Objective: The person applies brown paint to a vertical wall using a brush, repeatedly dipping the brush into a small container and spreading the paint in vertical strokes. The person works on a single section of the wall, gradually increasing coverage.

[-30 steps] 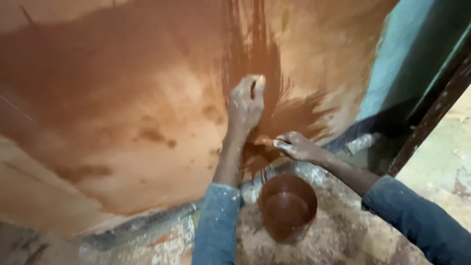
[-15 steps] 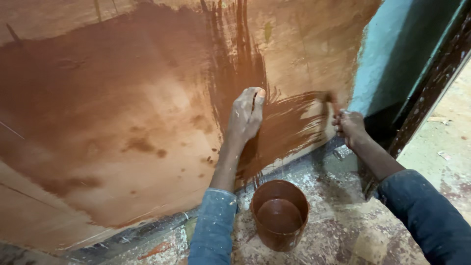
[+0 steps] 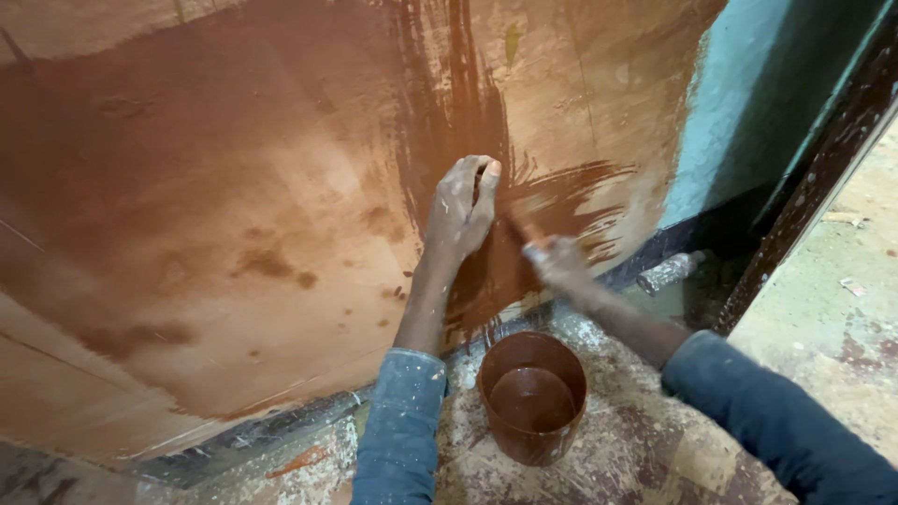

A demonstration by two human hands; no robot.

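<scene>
My left hand (image 3: 460, 208) is pressed against the large wooden board (image 3: 215, 215) leaning on the wall, fingers curled into a loose fist, thumb up top; can't tell if anything is inside that grip. My right hand (image 3: 558, 262) is just right of it and lower, grip closed around the handle of a paintbrush (image 3: 520, 231); motion-blurred, so the bristles aren't clear, but the brush tip sits on the board close to my left hand. Board is coated reddish-brown over most of its face, with darker wet strokes (image 3: 561, 192) fanning right from where the hands meet and a vertical dark streak running up above my left hand. Bare paler wood shows at the upper right and along the lower left edge. Round brown plastic bucket (image 3: 532, 397) of brown liquid stands on the paint-splattered floor (image 3: 636, 449) directly below the hands, between my forearms, near the board's bottom edge. Both sleeves are blue denim, speckled with paint. Teal wall (image 3: 758, 103) and dark door frame (image 3: 823, 178) are to the right of the board.
</scene>
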